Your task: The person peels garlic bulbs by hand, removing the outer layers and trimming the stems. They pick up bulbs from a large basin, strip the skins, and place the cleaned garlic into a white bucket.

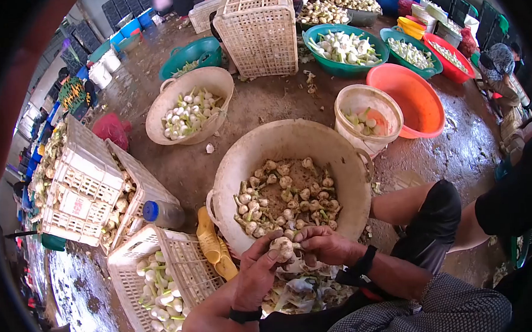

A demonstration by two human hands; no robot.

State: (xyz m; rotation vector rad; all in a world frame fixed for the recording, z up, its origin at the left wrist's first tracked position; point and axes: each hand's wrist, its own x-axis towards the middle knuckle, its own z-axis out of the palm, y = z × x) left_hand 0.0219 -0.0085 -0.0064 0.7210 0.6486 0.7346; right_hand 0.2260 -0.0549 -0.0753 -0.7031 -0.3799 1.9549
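Observation:
Between my two hands is a garlic bulb (282, 247), held above the near rim of a large beige tub (294, 134). My left hand (256, 271) grips the bulb's left side with thumb and fingers. On the other side, my right hand (327, 247) pinches it at its right end, near the stem. Inside the tub lie several unpeeled garlic bulbs (256, 211) with dirt on the bottom. Below my hands, pale peeled skins (306, 293) are heaped. The fingertips partly hide the bulb.
A crate (127, 266) of white bulbs stands at left, beside yellow shoes (210, 244) and a blue-lidded jar (152, 211). Ahead are a beige basin (223, 99), a white bucket (342, 108), an orange basin (422, 109) and an upended crate (256, 34). Other people sit around.

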